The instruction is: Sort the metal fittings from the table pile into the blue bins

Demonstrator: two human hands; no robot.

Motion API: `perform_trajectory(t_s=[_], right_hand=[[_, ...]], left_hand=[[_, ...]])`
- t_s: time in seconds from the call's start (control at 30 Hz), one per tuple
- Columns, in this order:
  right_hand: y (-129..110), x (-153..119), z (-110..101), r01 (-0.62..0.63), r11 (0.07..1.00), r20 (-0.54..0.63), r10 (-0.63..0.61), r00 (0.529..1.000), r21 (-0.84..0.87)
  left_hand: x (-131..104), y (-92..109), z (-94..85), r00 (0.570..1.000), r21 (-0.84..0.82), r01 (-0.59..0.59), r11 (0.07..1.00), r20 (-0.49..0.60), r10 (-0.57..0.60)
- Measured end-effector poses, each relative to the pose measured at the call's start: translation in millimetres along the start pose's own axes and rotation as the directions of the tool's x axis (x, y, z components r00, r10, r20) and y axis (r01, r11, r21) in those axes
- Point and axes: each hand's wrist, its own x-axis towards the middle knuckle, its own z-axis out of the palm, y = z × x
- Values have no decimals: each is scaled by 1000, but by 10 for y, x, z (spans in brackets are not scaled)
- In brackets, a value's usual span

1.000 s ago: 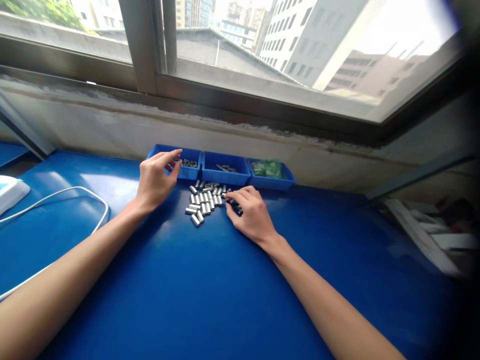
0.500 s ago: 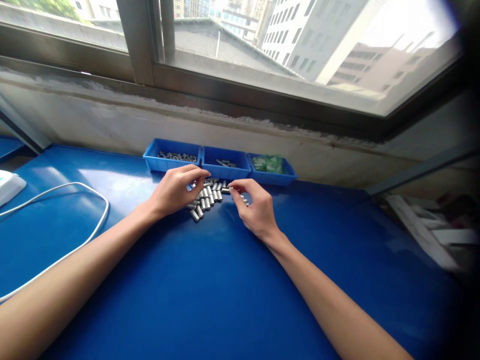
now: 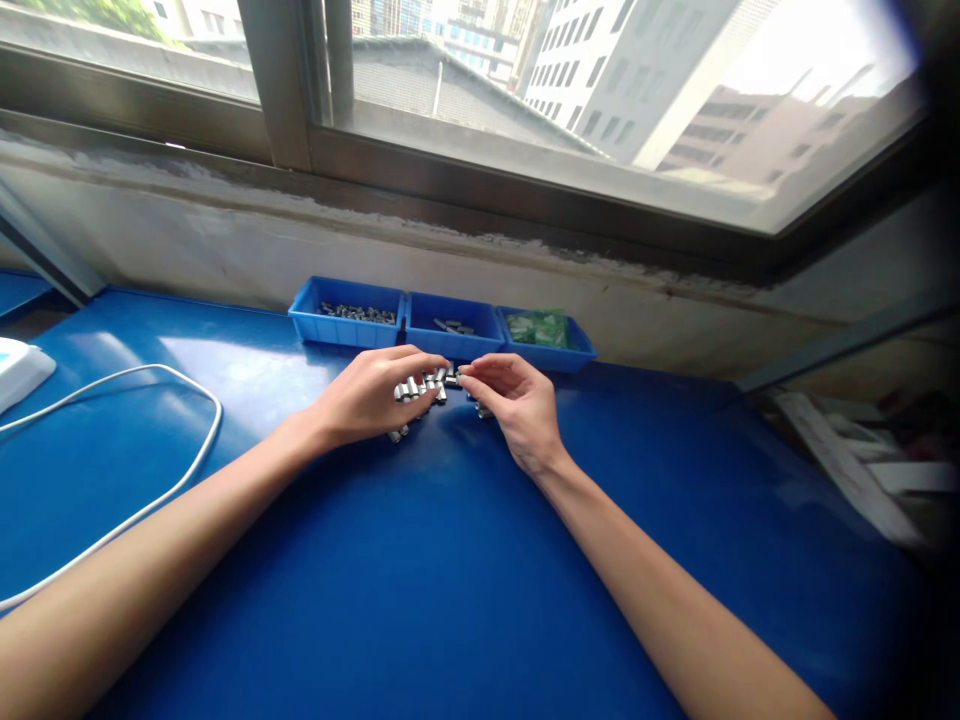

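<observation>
A pile of small silver metal pieces [image 3: 411,388], short and block-like, lies on the blue table before the bins. Above this pile, my left hand [image 3: 375,395] reaches in with thumb and fingers apart, hiding part of it. My right hand [image 3: 517,405] pinches one small silver metal piece [image 3: 453,379] between thumb and fingertips, pointing it left toward my left hand. A few more silver pieces [image 3: 482,410] lie under my right hand, partly covered by it.
Behind the pile stand three blue bins: the left bin [image 3: 307,318] with many small metal parts, the middle bin [image 3: 427,343] with a few pieces, the right bin [image 3: 581,357] with green packets. A white cable [image 3: 214,420] loops at left near a white device [image 3: 22,372].
My left hand has moved right and slightly down over the pile, its fingertips now closer to the piece in my right hand. My right hand stays nearly in place, still pinching it.
</observation>
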Motion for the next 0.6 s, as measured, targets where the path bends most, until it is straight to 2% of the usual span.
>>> perform_trajectory(t_s=[0.23,0.6], right_hand=[[-25,-13,45,-27,999,17,27,1000,24],[-18,-58,100,-48,999,47,49,998,-4]], left_hand=[[-13,-21,57,995,-1,-76,997,-58,75],[-18,18,63,990,32,-124,992,-63,126]])
